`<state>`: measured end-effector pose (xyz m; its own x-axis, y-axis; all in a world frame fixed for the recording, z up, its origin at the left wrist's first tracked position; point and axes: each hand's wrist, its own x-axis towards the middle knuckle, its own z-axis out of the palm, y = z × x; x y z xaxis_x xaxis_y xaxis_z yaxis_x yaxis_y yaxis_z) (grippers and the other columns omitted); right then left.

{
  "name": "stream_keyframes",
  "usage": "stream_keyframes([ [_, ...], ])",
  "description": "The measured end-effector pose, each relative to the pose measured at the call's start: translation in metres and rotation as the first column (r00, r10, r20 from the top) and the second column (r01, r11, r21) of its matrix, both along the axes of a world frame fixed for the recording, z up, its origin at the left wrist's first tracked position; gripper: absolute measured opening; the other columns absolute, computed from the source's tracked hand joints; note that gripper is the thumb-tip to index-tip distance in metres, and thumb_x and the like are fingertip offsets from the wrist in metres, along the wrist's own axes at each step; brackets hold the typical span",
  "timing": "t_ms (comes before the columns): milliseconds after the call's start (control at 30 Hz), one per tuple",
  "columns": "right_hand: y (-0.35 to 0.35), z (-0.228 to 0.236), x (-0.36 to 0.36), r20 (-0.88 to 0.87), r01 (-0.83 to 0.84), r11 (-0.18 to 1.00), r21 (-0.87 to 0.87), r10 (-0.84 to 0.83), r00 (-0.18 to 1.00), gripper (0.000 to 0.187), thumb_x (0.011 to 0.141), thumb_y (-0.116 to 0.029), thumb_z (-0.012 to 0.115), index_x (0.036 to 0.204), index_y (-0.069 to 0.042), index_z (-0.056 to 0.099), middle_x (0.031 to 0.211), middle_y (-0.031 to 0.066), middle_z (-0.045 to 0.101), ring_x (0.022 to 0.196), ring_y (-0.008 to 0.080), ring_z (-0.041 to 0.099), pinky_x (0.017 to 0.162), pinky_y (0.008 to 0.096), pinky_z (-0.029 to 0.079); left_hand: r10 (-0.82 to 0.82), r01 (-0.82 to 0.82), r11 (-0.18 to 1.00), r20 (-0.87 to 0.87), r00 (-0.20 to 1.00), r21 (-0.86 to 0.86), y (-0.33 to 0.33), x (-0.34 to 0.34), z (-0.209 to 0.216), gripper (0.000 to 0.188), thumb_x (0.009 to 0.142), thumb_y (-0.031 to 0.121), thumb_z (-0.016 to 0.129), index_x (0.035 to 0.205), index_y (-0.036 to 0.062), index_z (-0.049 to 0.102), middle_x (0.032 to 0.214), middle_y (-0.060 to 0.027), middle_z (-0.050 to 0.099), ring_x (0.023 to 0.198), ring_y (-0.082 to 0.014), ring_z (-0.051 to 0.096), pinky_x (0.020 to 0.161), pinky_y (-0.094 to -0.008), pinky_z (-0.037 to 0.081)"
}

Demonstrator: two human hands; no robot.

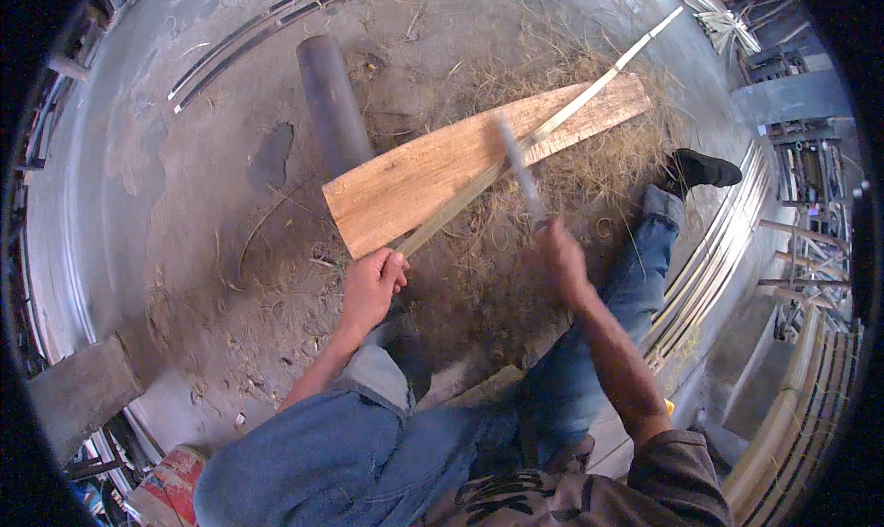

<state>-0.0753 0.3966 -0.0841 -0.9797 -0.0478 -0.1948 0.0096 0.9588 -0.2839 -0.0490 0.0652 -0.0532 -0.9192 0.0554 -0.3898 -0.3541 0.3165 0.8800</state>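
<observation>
A long, pale bamboo strip (453, 209) slants from lower left to upper right, lying across a wooden board (405, 181). Its near end is pinched in my left hand (372, 283), beside the board's near left corner. My right hand (561, 258) is closed round the handle of a knife (521, 169), whose blade is smeared by motion. The blade crosses the strip near its middle; whether it touches the strip I cannot tell. Most of the handle is hidden in my fingers.
A dark cylinder (333, 99) lies against the board's far edge. Thin shavings (612, 172) litter the floor around the board. Long strips (714, 251) lie beyond my outstretched right leg, and bundled strips (783, 426) at lower right. A red container (172, 486) stands at lower left.
</observation>
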Motion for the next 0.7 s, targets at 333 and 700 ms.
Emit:
stream_keyframes([
  [333,-0.115,0.026,0.061,0.256,-0.195,0.958,-0.208,0.246,0.935,0.013,0.079,-0.015,0.05,0.086,-0.005,0.043,0.078,0.0152,0.057,0.073,0.0355,0.059,0.061,0.0461,0.047,-0.019,-0.007,0.982,-0.139,0.99,-0.188,-0.005,0.007,-0.014,0.028,0.09,0.023,0.048,0.074,0.0009,0.055,0.057,-0.0072,0.057,0.05,-0.0164,0.056,0.05,-0.0309,0.044],
  [700,-0.043,0.032,-0.016,0.035,-0.128,0.991,0.038,0.127,0.991,0.01,0.078,-0.012,0.05,0.081,-0.004,0.044,0.075,0.0189,0.058,0.071,0.0388,0.06,0.06,0.0483,0.047,-0.023,0.019,0.997,-0.055,0.998,-0.073,-0.003,0.011,0.01,0.028,0.091,0.024,0.047,0.076,0.0025,0.057,0.053,-0.0051,0.052,0.048,-0.0132,0.052,0.048,-0.0278,0.041],
])
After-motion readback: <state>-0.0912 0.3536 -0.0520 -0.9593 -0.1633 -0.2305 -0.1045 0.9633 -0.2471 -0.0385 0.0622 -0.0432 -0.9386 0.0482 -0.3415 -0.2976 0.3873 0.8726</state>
